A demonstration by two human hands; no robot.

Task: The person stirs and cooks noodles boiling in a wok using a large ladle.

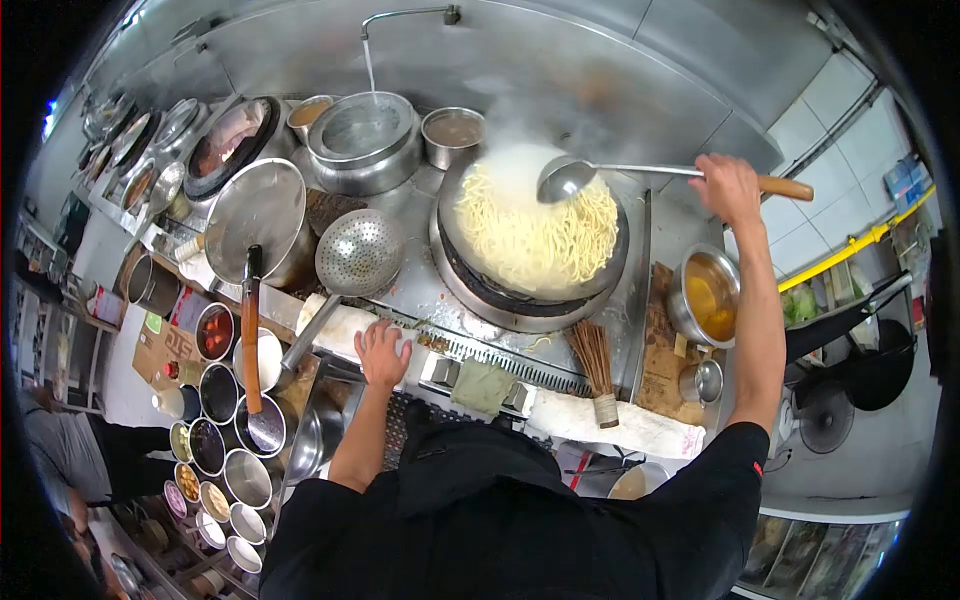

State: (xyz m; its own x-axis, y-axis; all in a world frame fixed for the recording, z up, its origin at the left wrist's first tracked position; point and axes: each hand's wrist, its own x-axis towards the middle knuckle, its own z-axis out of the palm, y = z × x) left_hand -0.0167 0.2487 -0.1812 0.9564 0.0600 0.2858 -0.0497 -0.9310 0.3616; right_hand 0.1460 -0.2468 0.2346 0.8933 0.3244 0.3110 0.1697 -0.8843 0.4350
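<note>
Thick pale noodles (535, 225) lie in a steaming wok (622, 250) on the round burner. My right hand (730, 188) is wrapped round the long handle of a ladle (568, 180), close to its wooden end. The ladle's bowl hangs over the upper part of the noodles. My left hand (382, 354) rests with fingers spread on a white cloth (335, 328) along the stove's front edge, holding nothing. A perforated strainer (360, 252) lies just above it, its handle slanting down to the left.
Water runs from a tap (365, 35) into a large pot (362, 145). A bamboo brush (597, 370) and a bowl of yellow liquid (708, 298) are on the right. Several ingredient containers (248, 478) stand lower left. Another person (90, 450) is at far left.
</note>
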